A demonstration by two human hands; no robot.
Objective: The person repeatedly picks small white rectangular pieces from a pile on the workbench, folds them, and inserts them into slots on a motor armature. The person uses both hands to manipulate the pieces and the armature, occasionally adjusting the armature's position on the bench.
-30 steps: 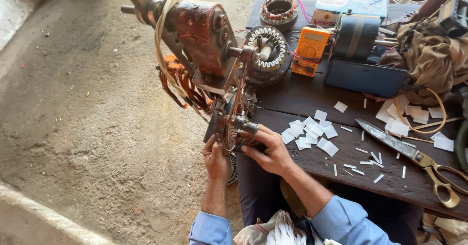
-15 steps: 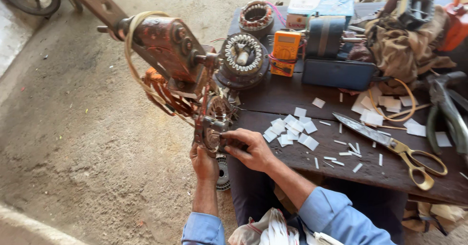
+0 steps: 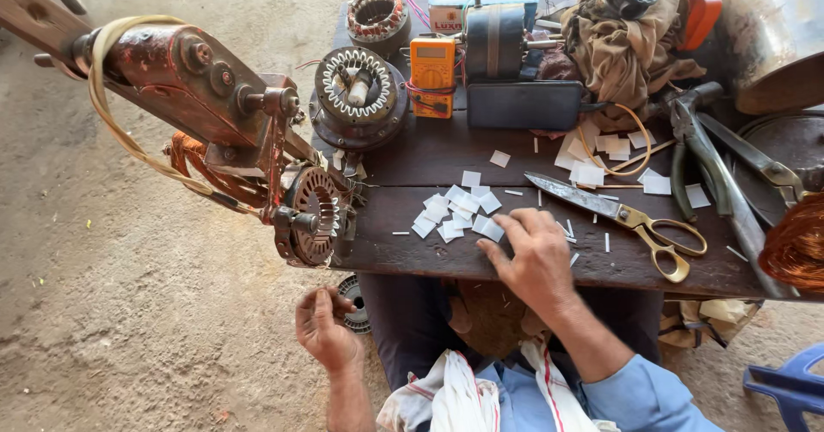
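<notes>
A rusty red winding machine [image 3: 189, 80] holds a round motor stator [image 3: 313, 217] at the left edge of a dark wooden bench [image 3: 446, 260]. My left hand [image 3: 326, 329] hangs below the stator with its fingers curled; I cannot see whether anything is in it. A small round metal part [image 3: 354, 305] lies just right of that hand. My right hand [image 3: 536, 256] lies flat on the bench with fingers spread, its fingertips touching the near edge of a pile of small white paper slips [image 3: 459, 213].
Large scissors [image 3: 635, 217] lie right of my hand. Behind are two more stators [image 3: 359, 93] [image 3: 378, 15], an orange multimeter [image 3: 432, 67], a black case [image 3: 524, 106] and a brown cloth [image 3: 627, 45]. Cutters [image 3: 712, 157] and copper wire [image 3: 794, 247] sit at right. Concrete floor lies left.
Both hands have come off the clamped stator. My right hand moved right onto the paper slips, and my left hand dropped below the stator. The view shifted right.
</notes>
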